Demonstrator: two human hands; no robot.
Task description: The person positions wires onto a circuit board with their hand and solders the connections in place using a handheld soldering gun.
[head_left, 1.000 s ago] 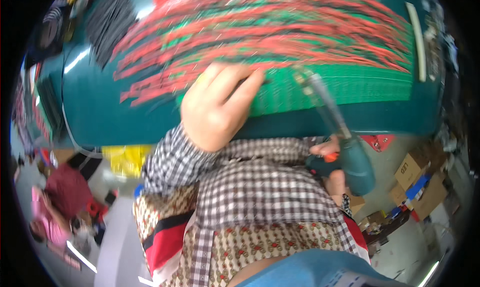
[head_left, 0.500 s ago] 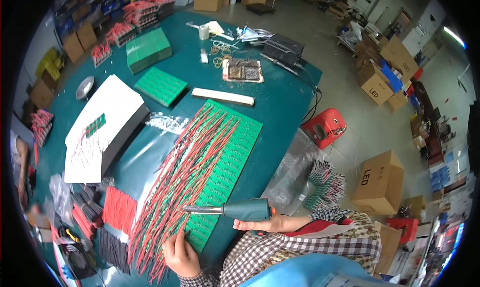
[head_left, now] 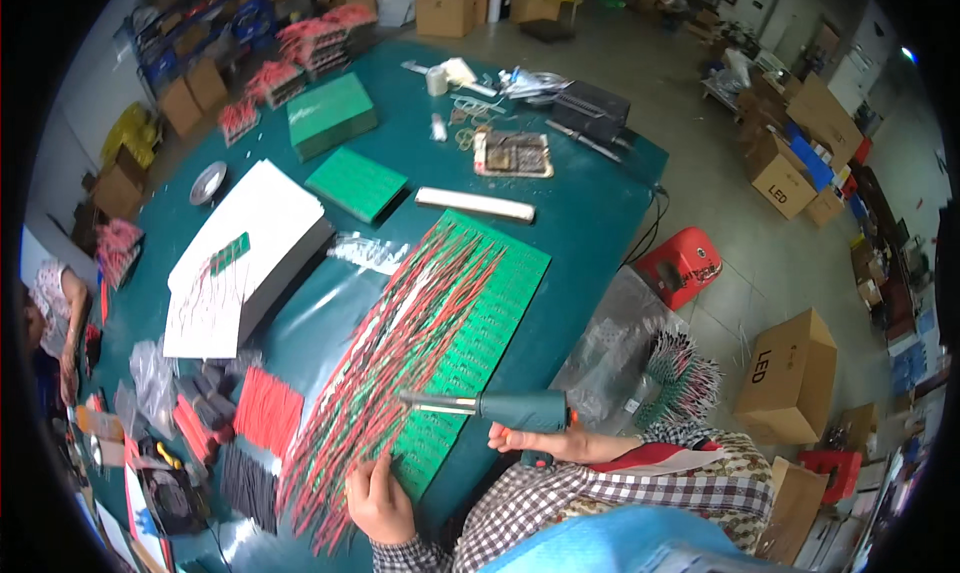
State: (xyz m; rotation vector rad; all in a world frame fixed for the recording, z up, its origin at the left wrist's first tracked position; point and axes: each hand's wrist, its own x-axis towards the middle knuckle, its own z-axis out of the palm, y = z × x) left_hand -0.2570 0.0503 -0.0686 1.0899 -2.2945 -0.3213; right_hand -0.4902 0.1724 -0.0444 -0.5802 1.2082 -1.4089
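A teal soldering gun (head_left: 520,409) is gripped in the right hand (head_left: 545,441) in the lower centre of the frame, the fingers closed around its handle and an orange trigger seen beneath. Its metal tip is pointed toward the left, over the lower part of a long green circuit board panel (head_left: 480,323). A dense sheaf of red and green wires (head_left: 390,358) is spread across the panel, running from the centre of the frame down to the lower left. The left hand (head_left: 378,498) is laid on the lower end of that sheaf, fingers bent and pressed onto the wires; nothing is seen clasped in it. Both forearms are covered by checked sleeves (head_left: 560,498).

All of this rests on a teal table (head_left: 590,223). Just left of the sheaf a bundle of red pieces (head_left: 265,411) and a white slab (head_left: 245,258) are found. Toward the upper left, green stacks (head_left: 345,148) are placed; above the panel a white bar (head_left: 475,205) is laid. A red stool (head_left: 682,265) stands at the right of the table, and cardboard boxes (head_left: 790,373) are set on the floor further right. Another person (head_left: 55,323) is partly seen at the left edge.
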